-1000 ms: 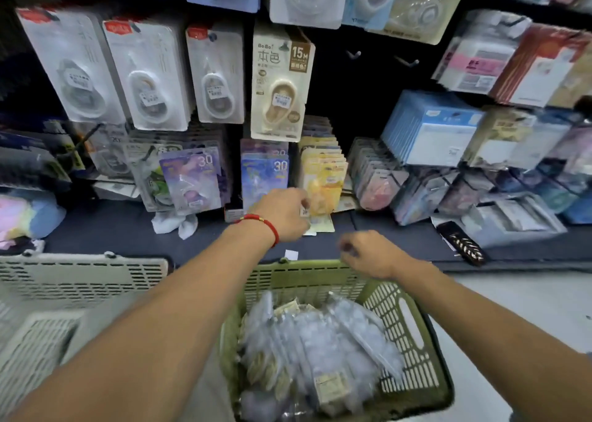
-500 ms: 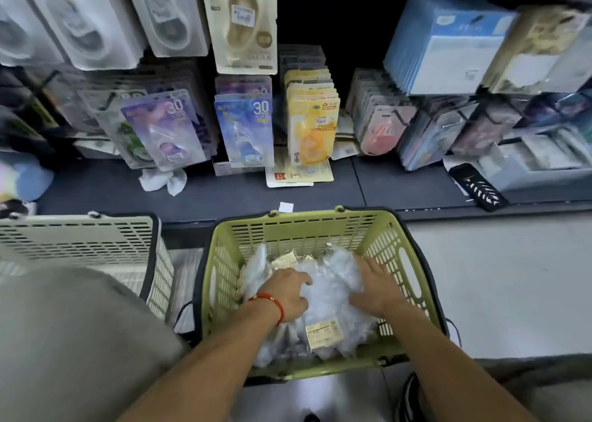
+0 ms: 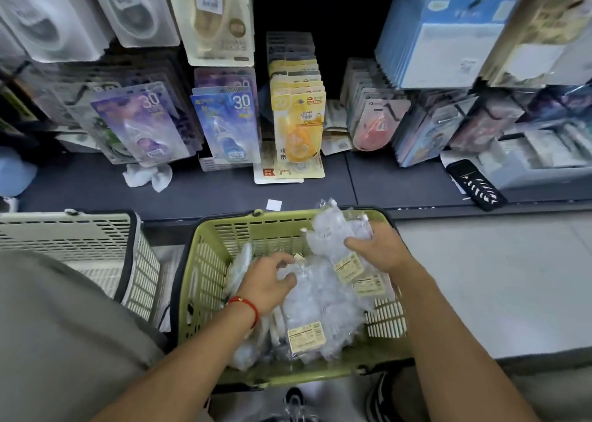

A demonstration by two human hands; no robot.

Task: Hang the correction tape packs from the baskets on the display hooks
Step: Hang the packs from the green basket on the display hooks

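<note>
**Lifting a fresh bundle out of the green basket**

Reaching down from the display, both hands have dropped into the green basket (image 3: 205,261) since a second ago, when they were up at the hanging yellow packs (image 3: 298,123). Half a second back they were pressed into the heap; now the right hand (image 3: 379,250) has curled its fingers round a bundle of clear-wrapped correction tape packs (image 3: 336,229) and raised it above the basket's far rim, near the far right corner. The left hand (image 3: 267,282), with a red cord at the wrist, rests on the remaining heap of packs (image 3: 317,306) in the middle of the basket, fingers bent into the plastic; whether it truly pinches a pack I cannot tell.

So one hanging round seems finished and the next begun: stock is picked but not yet on a hook. The basket holds plenty more, so the task looks far from done. A white basket (image 3: 80,245) stands just beside the green one, on its left; its contents are hidden. The wrapping looks slippery and loose, so separating single packs may be fiddly.
</note>
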